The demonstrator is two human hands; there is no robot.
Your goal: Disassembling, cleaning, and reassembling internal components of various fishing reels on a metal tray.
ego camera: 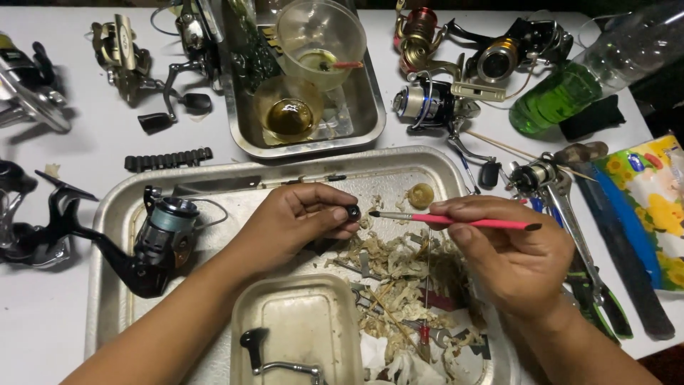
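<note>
The left hand (296, 217) pinches a small black round part (353, 212) between thumb and fingertips, its grip closed tight on it, above the middle of a large metal tray (107, 214) that sits on the white counter (64, 314). The right hand (509, 257) holds a thin pink brush (456, 220) in a narrow pen-like grip, level, with its dark tip just beside the black part, almost touching it. Under both hands the tray carries a heap of soiled paper scraps (399, 267) with small metal pieces mixed in, and a little yellowish cap (420, 194) lies near the tray's far edge. At the left end of the tray a black fishing reel (160, 239) rests on its side. A smaller, stained metal dish (299, 328) sits at the near edge of the tray with a reel handle (267, 353) lying in it. Beyond the large tray a second metal tray (370, 107) holds two clear plastic cups (320, 36), one with dark oil in its bottom. More reels lie around the counter on both sides, and a plastic bottle of green liquid (570, 89) lies on its side at the far right, well apart from the hands.
</note>
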